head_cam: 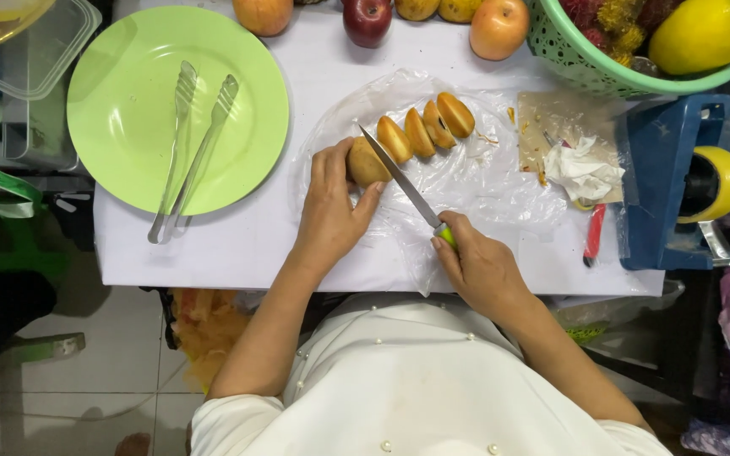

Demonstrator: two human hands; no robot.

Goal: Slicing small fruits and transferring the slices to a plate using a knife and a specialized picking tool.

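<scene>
Bright, even overhead light; sharp focus.

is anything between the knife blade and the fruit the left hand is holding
Nothing visible. The knife in the right hand has its tip right at the uncut fruit piece held by the left hand; the cut wedges lie beyond the blade.

Plate [128, 76] lime green, tongs [189, 152] silver. Desk [247, 245] white. Fruit [367, 162] tan skin, slices [426, 128] orange-brown. Knife [403, 181] grey blade, lime handle. Basket [580, 59] green lattice. Apple [367, 19] dark red. Dispenser [665, 181] blue, tape [724, 181] yellow. Peeler [593, 235] red.
</scene>
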